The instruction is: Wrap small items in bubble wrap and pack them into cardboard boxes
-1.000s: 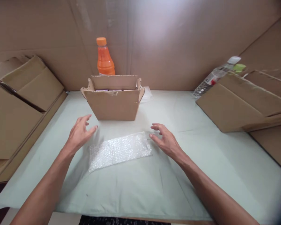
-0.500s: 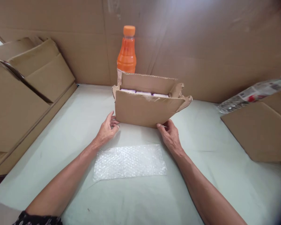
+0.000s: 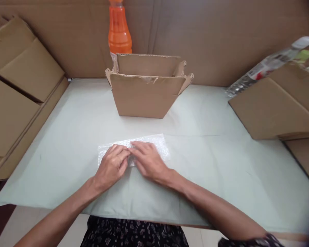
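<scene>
A sheet of bubble wrap (image 3: 158,145) lies on the pale green cloth in front of me. My left hand (image 3: 113,163) is over its left part, with curled fingers closed on the wrap. Over the middle, my right hand (image 3: 148,159) lies with its fingers stretched out and touching the wrap, slightly smeared by motion. The fingertips of both hands meet, so part of the sheet is hidden. Beyond them a small cardboard box (image 3: 146,96) stands upright with its top flaps raised; its contents do not show from this angle.
Behind the box stands an orange bottle (image 3: 120,32). Large cardboard boxes (image 3: 28,65) line the left side. At the right, another cardboard box (image 3: 273,106) sits beside a tilted clear plastic bottle (image 3: 262,67). A cardboard wall (image 3: 208,41) closes off the back.
Both hands have left the cardboard box and come back toward me onto the bubble wrap. The box stays standing by itself. My view has tilted down and shifted right.
</scene>
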Available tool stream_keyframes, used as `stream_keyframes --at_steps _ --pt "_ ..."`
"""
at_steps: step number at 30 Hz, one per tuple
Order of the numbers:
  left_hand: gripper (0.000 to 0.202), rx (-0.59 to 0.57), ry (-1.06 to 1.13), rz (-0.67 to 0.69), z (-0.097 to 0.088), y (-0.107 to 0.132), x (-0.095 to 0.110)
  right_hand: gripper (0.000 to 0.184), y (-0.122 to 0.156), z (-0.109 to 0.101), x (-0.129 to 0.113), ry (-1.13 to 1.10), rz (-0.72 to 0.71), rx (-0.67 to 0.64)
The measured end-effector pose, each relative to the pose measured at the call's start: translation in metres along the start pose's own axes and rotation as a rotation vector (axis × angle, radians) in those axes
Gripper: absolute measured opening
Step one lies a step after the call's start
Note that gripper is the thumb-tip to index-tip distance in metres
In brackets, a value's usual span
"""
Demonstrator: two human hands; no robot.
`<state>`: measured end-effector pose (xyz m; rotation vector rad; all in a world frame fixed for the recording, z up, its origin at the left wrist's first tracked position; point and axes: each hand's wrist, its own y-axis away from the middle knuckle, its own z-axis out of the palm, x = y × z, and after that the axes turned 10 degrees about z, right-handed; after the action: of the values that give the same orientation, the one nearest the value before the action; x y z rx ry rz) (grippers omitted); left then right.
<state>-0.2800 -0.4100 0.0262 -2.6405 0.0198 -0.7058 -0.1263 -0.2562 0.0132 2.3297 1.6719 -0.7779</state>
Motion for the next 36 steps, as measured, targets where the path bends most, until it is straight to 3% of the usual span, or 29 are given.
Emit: stream_keyframes --at_steps 3,8,11,15,18,20,23,25,28,30,33,36 --pt "0.025 0.008 0.023 -0.053 0.011 0.007 -0.013 0.039 0.009 0.008 0.005 0.071 -0.059 -0.106" --pt "0.021 -0.019 0.199 -0.095 0.003 0.013 -0.023 0.034 0.065 -0.038 0.067 0.164 0.291 0.113" --pt "0.022 0.000 0.194 -0.153 -0.009 0.014 -0.021 0.032 0.073 -0.060 0.083 0.197 0.441 0.222" --pt "0.029 0.117 -0.215 -0.310 -0.019 0.022 -0.029 0.037 0.039 -0.053 0.075 0.183 0.508 0.195" --pt "0.032 0.090 -0.364 -0.414 -0.017 0.035 -0.037 0.025 0.016 -0.037 0.065 0.118 0.488 0.171" --pt "0.020 0.096 -0.328 -0.434 -0.013 0.042 -0.036 0.014 0.015 -0.031 0.060 0.033 0.442 0.190" --pt "0.010 0.207 -0.175 -0.446 -0.008 0.042 -0.023 0.015 0.027 -0.033 0.057 -0.143 0.476 0.254" --pt "0.022 0.261 -0.047 -0.524 -0.009 0.039 -0.011 0.024 0.038 -0.040 0.057 -0.317 0.558 0.274" --pt "0.063 0.255 0.062 -0.617 -0.009 0.038 0.001 0.052 0.050 -0.048 0.058 -0.502 0.611 0.222" --pt "0.067 0.222 0.107 -0.579 -0.005 0.040 0.003 0.063 0.053 -0.047 0.057 -0.481 0.584 0.137" --pt "0.047 0.213 0.203 -0.494 0.000 0.038 -0.001 0.036 0.048 -0.046 0.049 -0.398 0.475 -0.007" --pt "0.028 0.292 0.232 -0.426 -0.017 0.015 -0.002 0.025 0.030 -0.066 0.034 -0.345 0.348 0.046"
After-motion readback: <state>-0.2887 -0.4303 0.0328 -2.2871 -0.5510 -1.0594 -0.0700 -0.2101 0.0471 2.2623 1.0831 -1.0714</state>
